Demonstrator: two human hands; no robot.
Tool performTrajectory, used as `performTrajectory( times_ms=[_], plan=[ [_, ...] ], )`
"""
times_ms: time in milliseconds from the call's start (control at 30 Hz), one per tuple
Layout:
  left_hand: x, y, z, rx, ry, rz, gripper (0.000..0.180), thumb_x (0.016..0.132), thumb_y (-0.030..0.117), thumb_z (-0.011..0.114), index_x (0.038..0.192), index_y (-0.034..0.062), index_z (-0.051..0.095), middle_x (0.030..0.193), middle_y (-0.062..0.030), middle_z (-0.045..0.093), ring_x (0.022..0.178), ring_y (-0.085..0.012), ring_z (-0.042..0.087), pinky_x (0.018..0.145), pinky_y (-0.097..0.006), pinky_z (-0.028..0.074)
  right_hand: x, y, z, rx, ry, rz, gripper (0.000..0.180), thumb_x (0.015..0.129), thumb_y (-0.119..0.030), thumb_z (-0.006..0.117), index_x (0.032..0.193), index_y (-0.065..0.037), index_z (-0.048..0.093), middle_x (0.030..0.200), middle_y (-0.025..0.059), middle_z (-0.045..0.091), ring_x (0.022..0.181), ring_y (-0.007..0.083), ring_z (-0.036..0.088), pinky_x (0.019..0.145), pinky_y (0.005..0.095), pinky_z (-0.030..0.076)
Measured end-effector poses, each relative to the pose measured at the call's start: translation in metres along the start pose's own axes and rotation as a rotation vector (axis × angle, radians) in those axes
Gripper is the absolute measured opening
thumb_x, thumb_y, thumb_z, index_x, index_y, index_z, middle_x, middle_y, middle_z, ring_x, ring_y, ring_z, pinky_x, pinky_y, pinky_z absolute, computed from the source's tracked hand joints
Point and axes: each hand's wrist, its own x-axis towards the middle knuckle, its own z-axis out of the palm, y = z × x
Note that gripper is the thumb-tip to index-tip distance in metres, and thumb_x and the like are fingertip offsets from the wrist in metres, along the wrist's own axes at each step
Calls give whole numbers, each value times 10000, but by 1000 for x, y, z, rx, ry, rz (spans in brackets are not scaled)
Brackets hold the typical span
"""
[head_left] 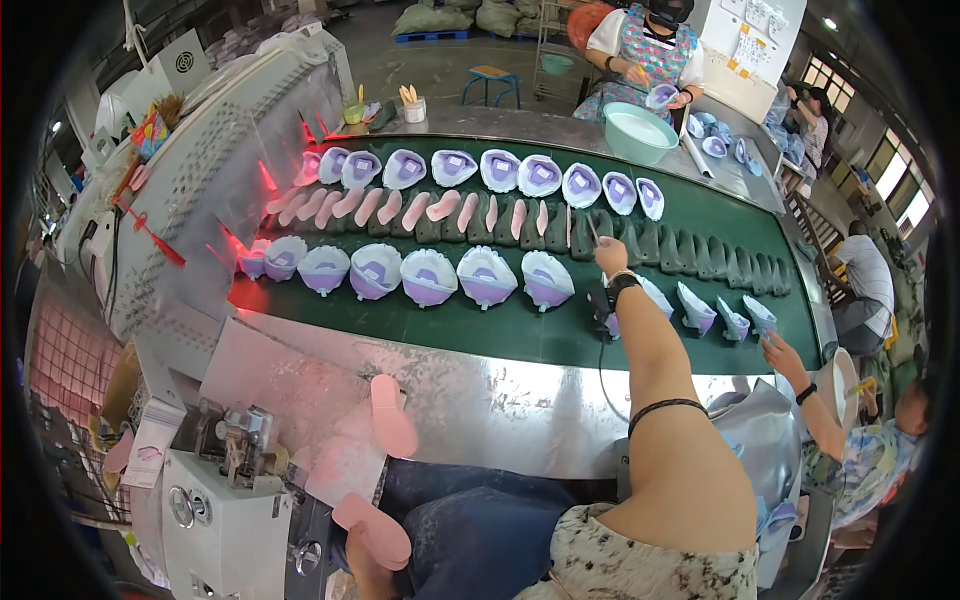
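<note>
My right arm reaches across the green conveyor belt [480,330], and my right hand [608,256] is closed at the row of dark shoe lasts [645,243]. A thin narrow piece shows at its fingertips; I cannot make out what it is. At the lower left, my left hand [368,568], partly hidden, grips a pink insole [375,530]. Another pink insole [393,418] lies beside the machine, above that hand. Pink insoles [443,206] rest on many of the lasts left of my right hand. Purple-and-white shoe uppers [428,280] line both sides of the lasts.
A white machine [215,520] with metal fittings stands at lower left. Red light glows at the belt's left housing [240,150]. Across the belt, a person [655,60] holds an upper near a green basin [640,135]. Another person's hand [785,362] touches an upper at right.
</note>
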Motion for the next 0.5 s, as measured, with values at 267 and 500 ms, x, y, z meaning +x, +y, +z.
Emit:
performTrajectory(
  times_ms=[267,500],
  plan=[
    [-33,8,32,31,-33,90,337,907,149,539,1213,10,521,1021,-104,616,923,-236,627,791,-362,522,-189,-268,58,565,-678,-244,176,825,-141,625,980,-59,609,827,81,613,756,205,594,674,342,474],
    [-30,36,73,200,83,419,334,953,171,517,1211,-41,520,1040,-108,635,908,-202,633,783,-322,520,-429,-391,-19,636,-1399,-595,349,908,-361,595,949,-14,598,786,152,627,722,244,626,649,364,483]
  ],
)
